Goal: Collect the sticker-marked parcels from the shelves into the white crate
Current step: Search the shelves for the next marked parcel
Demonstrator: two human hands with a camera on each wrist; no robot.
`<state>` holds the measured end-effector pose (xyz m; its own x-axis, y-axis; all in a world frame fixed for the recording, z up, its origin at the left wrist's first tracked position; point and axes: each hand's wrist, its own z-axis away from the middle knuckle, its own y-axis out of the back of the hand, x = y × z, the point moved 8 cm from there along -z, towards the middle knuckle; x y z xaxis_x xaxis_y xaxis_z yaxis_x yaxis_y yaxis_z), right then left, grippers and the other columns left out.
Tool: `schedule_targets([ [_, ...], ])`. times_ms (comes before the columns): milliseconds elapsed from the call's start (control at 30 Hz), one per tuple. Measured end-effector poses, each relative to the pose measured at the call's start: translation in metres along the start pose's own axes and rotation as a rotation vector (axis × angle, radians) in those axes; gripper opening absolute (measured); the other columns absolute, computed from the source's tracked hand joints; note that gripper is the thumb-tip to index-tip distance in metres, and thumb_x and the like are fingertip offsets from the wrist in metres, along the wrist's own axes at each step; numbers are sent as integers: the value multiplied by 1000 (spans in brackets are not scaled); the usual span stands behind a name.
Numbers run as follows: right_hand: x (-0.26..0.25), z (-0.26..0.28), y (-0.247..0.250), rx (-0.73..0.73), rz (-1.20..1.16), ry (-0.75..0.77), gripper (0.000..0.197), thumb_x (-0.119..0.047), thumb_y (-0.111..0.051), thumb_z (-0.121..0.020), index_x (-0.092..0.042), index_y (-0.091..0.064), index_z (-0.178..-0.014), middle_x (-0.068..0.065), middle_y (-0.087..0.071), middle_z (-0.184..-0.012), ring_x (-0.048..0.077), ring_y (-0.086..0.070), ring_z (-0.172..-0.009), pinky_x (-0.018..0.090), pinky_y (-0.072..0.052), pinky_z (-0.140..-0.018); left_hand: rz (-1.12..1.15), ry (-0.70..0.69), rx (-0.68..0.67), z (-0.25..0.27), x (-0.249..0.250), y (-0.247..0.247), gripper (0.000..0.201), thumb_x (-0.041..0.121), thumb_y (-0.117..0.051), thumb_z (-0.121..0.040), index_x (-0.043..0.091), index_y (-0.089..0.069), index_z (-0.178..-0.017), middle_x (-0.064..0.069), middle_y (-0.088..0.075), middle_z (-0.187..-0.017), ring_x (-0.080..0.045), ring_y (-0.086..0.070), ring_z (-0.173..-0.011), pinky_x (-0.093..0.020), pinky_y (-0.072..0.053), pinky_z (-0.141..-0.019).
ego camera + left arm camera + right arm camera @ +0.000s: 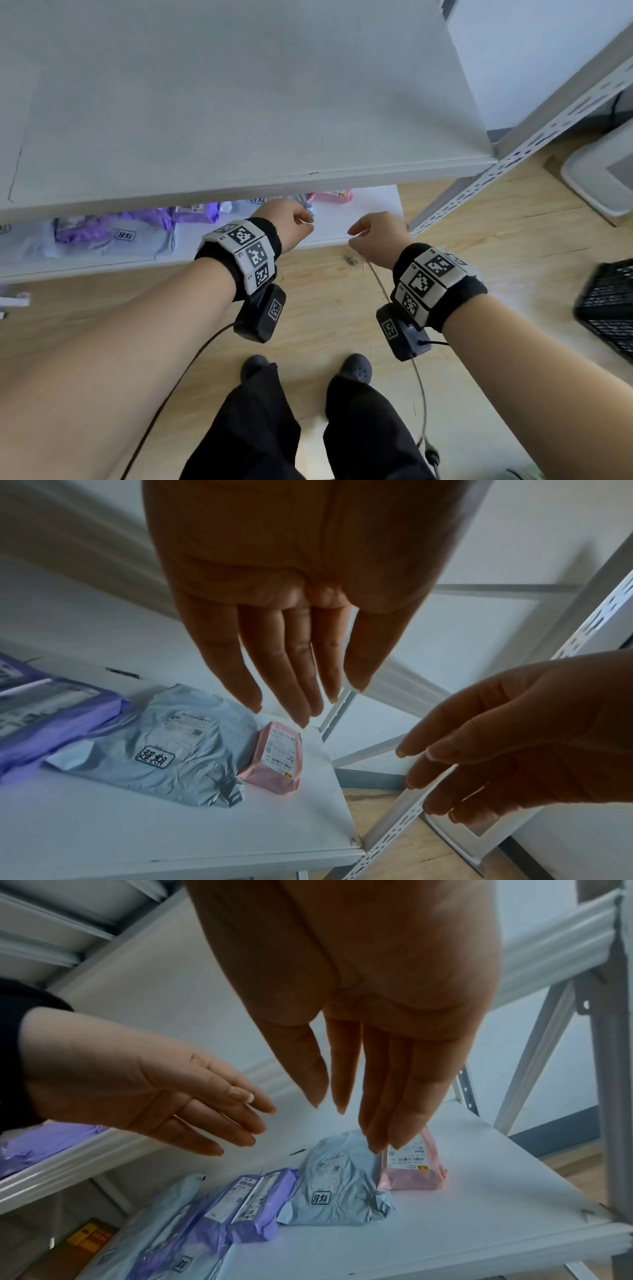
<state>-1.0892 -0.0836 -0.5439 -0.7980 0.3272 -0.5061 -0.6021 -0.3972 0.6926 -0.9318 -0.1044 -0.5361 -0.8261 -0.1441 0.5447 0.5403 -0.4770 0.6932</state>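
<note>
My left hand (291,669) hovers open, fingers straight, above a crumpled grey parcel (164,748) that carries a black-outlined sticker (155,758). Beside it lies a small pink parcel (277,761) with a white label only. My right hand (359,1083) is also open and empty, its fingertips over the pink parcel (411,1175). Neither hand touches a parcel. In the head view both hands (291,222) (373,233) sit at the lower shelf's front edge (329,241). The white crate (596,178) stands on the floor to the right.
Purple parcels (253,1204) and another stickered grey parcel (178,1264) lie further left on the same shelf. The upper shelf board (239,102) overhangs the parcels. A perforated metal upright (479,185) is at the right corner. A black mesh basket (609,308) sits on the floor.
</note>
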Motion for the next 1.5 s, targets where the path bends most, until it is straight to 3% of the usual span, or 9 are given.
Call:
schedule_targets([
  [200,32,-56,-20,35,-15,3,30,-12,-55,-87,-13,-63,-117,4,-63,-120,19,-58,-109,18,-40,-71,-36,11,21,-58,-17,-39,30,21,-55,-91,13,-63,-118,-4,-64,-119,-18,-58,-111,-21,-39,-88],
  [367,58,-125,-49,107,-44,18,40,-12,-55,-88,-15,-54,-128,5,-58,-126,20,-55,-113,19,-36,-82,-82,-9,43,-123,-49,-77,34,23,-56,-91,14,-58,-123,-3,-63,-118,-20,-58,-108,-24,-41,-91],
  [467,71,-173,-70,151,-40,44,50,-13,-56,-88,-16,-45,-136,7,-51,-133,21,-51,-119,20,-36,-87,-124,-44,108,-165,-65,-94,5,23,-56,-89,25,-53,-91,2,-56,-90,-19,-52,-89,-25,-39,-77],
  [533,76,-206,-82,185,-55,80,56,-15,-58,-87,-17,-41,-140,9,-46,-139,23,-48,-123,24,-37,-96,-167,-74,168,-193,-71,-103,8,19,-55,-88,19,-49,-83,2,-49,-81,-19,-50,-81,-26,-36,-69],
  [767,90,-299,-108,318,-52,198,57,-32,-53,-91,-21,-35,-144,13,-40,-134,31,-47,-120,37,-40,-104,-218,-192,234,-279,-80,-140,39,23,-49,-92,14,-44,-130,-11,-55,-119,-29,-58,-100,-32,-48,-85],
  [1000,81,-308,-113,392,44,368,30,-29,-50,-95,-6,-56,-114,14,-63,-113,31,-58,-102,39,-48,-88,-427,-195,343,-303,-88,-150,41,13,-42,-95,11,-35,-136,-12,-58,-115,-29,-59,-99,-34,-46,-77],
  [1167,81,-297,-110,365,-33,342,42,-25,-51,-96,-8,-48,-134,12,-58,-129,29,-55,-114,34,-46,-96,-455,-164,291,-299,-84,-148,51,14,-40,-97,11,-24,-146,-13,-52,-129,-29,-54,-112,-33,-44,-86],
  [1333,83,-290,-108,361,-43,329,48,-26,-53,-95,-11,-45,-139,8,-51,-138,26,-53,-119,30,-42,-100,-538,-139,225,-285,-77,-149,39,13,-38,-99,7,-38,-137,-14,-51,-131,-29,-53,-115,-32,-43,-91],
  [1500,91,-272,-99,410,-20,335,37,-32,-58,-91,-5,-64,-116,14,-64,-118,27,-61,-96,34,-49,-87,-534,-204,222,-259,-77,-162,34,12,-32,-100,4,-46,-130,-14,-52,-129,-28,-52,-115,-30,-41,-91],
])
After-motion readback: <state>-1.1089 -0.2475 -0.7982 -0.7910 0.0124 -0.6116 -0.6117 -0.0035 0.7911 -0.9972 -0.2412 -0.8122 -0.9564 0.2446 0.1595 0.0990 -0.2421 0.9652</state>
